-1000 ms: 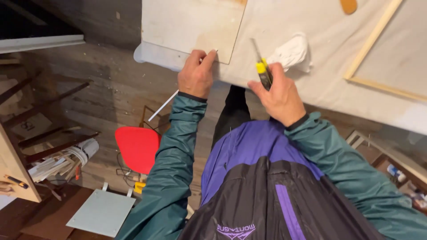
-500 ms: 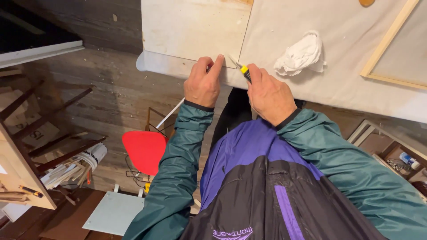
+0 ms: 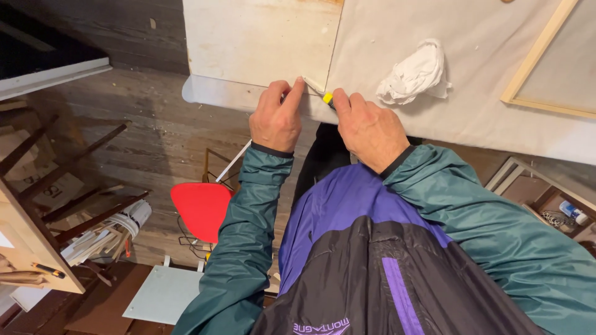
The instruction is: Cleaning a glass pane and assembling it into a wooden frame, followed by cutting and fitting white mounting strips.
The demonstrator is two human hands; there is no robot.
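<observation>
Workshop with a dark plank floor; we lean over a table covered in pale cloth, with a flat off-white board lying near its edge. Our left hand presses down at the board's corner, fingers curled, index fingertip beside the blade tip; it holds nothing. Our right hand is closed round a utility knife, of which only the yellow-black body and a short pale blade show, right at the board's near edge.

For a clean cut, it looks best to keep the blade low and the pull light, left fingertips off the blade line.

The board is matte, stained and rigid. A soft crumpled white rag lies just right of the hands, a pale wooden frame further right. A glossy red chair stands below on the floor.
</observation>
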